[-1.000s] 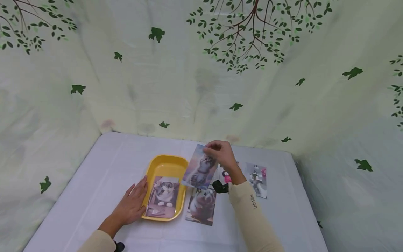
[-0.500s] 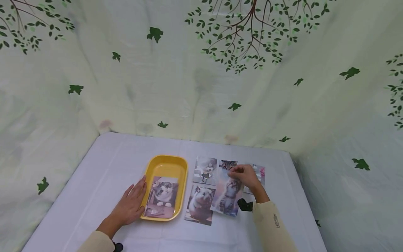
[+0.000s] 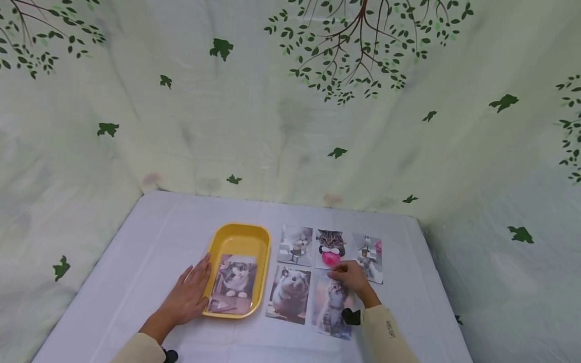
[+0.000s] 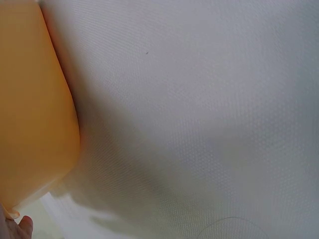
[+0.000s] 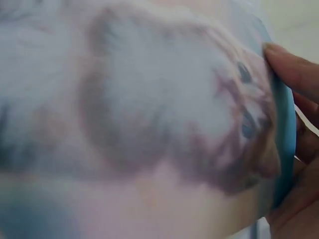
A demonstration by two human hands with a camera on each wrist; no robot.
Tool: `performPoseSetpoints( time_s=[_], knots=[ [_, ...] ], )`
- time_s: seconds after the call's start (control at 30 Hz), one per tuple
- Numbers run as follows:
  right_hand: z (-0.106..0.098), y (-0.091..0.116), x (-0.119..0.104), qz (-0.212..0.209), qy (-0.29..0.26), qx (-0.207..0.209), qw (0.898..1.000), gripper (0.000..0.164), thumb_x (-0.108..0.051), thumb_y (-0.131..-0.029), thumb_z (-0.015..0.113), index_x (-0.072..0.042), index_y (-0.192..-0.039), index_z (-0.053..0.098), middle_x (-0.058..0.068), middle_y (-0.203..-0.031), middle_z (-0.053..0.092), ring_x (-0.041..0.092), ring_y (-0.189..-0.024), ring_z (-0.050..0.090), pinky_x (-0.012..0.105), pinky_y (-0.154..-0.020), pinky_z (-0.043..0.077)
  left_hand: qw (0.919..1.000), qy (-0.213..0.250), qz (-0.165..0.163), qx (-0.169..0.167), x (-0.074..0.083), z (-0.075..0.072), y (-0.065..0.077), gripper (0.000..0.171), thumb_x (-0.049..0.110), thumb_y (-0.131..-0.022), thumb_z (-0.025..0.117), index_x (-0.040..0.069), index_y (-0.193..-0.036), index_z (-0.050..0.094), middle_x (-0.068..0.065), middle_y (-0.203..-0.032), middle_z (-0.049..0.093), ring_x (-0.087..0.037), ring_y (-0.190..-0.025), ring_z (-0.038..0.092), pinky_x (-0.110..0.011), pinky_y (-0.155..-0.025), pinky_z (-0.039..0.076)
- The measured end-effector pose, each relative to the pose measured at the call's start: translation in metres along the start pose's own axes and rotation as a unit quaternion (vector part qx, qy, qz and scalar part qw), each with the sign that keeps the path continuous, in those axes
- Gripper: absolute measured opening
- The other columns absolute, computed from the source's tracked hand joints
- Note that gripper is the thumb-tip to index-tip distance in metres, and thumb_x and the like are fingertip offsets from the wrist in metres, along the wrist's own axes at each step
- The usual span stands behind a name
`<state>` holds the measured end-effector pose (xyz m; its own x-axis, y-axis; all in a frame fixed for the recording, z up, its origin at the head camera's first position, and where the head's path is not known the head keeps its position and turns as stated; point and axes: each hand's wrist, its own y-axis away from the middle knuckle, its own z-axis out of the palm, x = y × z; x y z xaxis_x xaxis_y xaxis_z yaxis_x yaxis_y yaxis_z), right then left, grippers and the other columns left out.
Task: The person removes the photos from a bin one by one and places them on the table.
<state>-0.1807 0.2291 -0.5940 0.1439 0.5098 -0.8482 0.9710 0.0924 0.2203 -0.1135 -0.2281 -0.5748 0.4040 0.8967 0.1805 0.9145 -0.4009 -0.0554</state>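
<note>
My right hand [image 3: 353, 280] pinches the top edge of a photo card [image 3: 330, 310] that shows a striped kitten. In the right wrist view, the same kitten card [image 5: 159, 99] bends slightly near the thumb [image 5: 289, 67]. The card is at the near right of a group of photo cards. On the left, my left hand [image 3: 186, 295] rests with straight fingers along the left rim of a yellow tray [image 3: 240, 234]. Inside that tray lies a cat photo card [image 3: 235, 283]. Only the tray's outer wall and a fingertip show in the left wrist view.
Left of the kitten card lies a hamster photo card [image 3: 290, 295]. Behind are a pale photo card [image 3: 295, 246], a tabby cat card with a pink ball [image 3: 330, 247] and another card [image 3: 371, 259] on the right. A white cloth covers the table [image 3: 181, 227]; leaf-printed curtains surround it.
My right hand carried the kitten card from beside the tray rightward, then toward me, down beside the hamster card. The cards behind came into view. My left hand stayed on the tray.
</note>
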Motion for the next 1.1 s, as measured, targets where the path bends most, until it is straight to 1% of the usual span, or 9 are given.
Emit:
performPoseSetpoints(
  time_s=[0.1,0.17,0.3,0.43,0.57,0.8,0.93,1.03,1.1],
  knots=[
    [0.008,0.0,0.004,-0.017,0.022,0.024,0.999,0.015,-0.018,-0.082,0.075,-0.003,-0.085,0.073,0.001,-0.074,0.066,0.014,-0.067,0.056,0.03,-0.062,0.049,1.0,0.0,0.002,-0.002,0.0,0.0,-0.002,0.074,0.023,-0.083,0.056,-0.013,-0.143,0.032,-0.016,-0.158,0.012,-0.034,-0.141,0.019,-0.053,-0.111,0.019],
    [0.014,0.001,0.004,-0.036,0.039,0.037,0.998,0.014,-0.017,-0.083,0.074,-0.004,-0.086,0.073,0.001,-0.078,0.067,0.014,-0.07,0.058,0.031,-0.065,0.051,1.0,-0.001,-0.002,-0.009,0.0,0.0,-0.002,0.074,0.023,-0.083,0.056,-0.013,-0.143,0.032,-0.017,-0.158,0.012,-0.034,-0.141,0.019,-0.053,-0.112,0.018],
    [0.021,0.006,0.002,-0.066,0.07,0.068,0.993,0.012,-0.017,-0.083,0.074,-0.006,-0.088,0.073,0.002,-0.084,0.07,0.018,-0.077,0.062,0.037,-0.072,0.052,0.9996,-0.001,-0.009,-0.028,-0.001,0.001,-0.001,0.075,0.024,-0.084,0.056,-0.012,-0.144,0.03,-0.017,-0.159,0.01,-0.034,-0.142,0.017,-0.053,-0.113,0.015],
    [0.026,0.012,0.002,-0.083,0.093,0.099,0.987,0.013,-0.015,-0.081,0.075,-0.007,-0.091,0.072,0.003,-0.088,0.07,0.021,-0.082,0.063,0.04,-0.076,0.052,0.9994,0.001,-0.011,-0.033,0.0,0.001,-0.001,0.075,0.024,-0.084,0.055,-0.012,-0.144,0.03,-0.018,-0.158,0.011,-0.034,-0.142,0.016,-0.053,-0.113,0.015],
    [0.029,0.015,0.003,-0.106,0.093,0.114,0.983,0.016,-0.012,-0.08,0.076,-0.006,-0.094,0.072,0.004,-0.091,0.07,0.024,-0.087,0.065,0.042,-0.08,0.053,0.9994,0.005,-0.014,-0.031,0.001,0.0,-0.002,0.075,0.024,-0.083,0.056,-0.012,-0.144,0.031,-0.018,-0.158,0.011,-0.035,-0.142,0.017,-0.053,-0.113,0.015],
    [0.029,0.016,-0.002,-0.111,0.067,0.109,0.986,0.016,-0.009,-0.082,0.074,-0.004,-0.097,0.071,0.006,-0.094,0.069,0.026,-0.092,0.065,0.046,-0.083,0.052,0.9993,0.003,-0.018,-0.033,0.002,-0.001,-0.001,0.074,0.022,-0.084,0.056,-0.013,-0.144,0.031,-0.018,-0.158,0.011,-0.035,-0.142,0.017,-0.053,-0.114,0.015],
    [0.031,0.014,-0.015,-0.146,0.05,0.108,0.982,0.014,-0.01,-0.083,0.073,-0.004,-0.096,0.071,0.007,-0.094,0.07,0.027,-0.091,0.065,0.045,-0.081,0.053,0.9993,-0.002,-0.018,-0.032,0.002,-0.001,-0.001,0.074,0.024,-0.084,0.056,-0.012,-0.144,0.031,-0.018,-0.158,0.011,-0.035,-0.142,0.017,-0.054,-0.114,0.015],
    [0.039,0.008,-0.034,-0.186,0.042,0.104,0.976,0.014,-0.009,-0.083,0.073,-0.005,-0.095,0.072,0.007,-0.093,0.07,0.026,-0.089,0.065,0.044,-0.079,0.052,0.9993,-0.003,-0.018,-0.032,0.001,-0.001,-0.001,0.075,0.024,-0.084,0.056,-0.012,-0.145,0.03,-0.017,-0.159,0.01,-0.034,-0.143,0.016,-0.053,-0.114,0.014],
    [0.047,0.002,-0.052,-0.202,0.04,0.096,0.974,0.014,-0.01,-0.082,0.074,-0.005,-0.095,0.072,0.006,-0.092,0.07,0.026,-0.088,0.064,0.043,-0.079,0.052,0.9992,0.0,-0.019,-0.034,0.001,0.0,-0.001,0.075,0.024,-0.084,0.056,-0.011,-0.145,0.029,-0.016,-0.159,0.009,-0.034,-0.143,0.015,-0.053,-0.114,0.014]
  ],
)
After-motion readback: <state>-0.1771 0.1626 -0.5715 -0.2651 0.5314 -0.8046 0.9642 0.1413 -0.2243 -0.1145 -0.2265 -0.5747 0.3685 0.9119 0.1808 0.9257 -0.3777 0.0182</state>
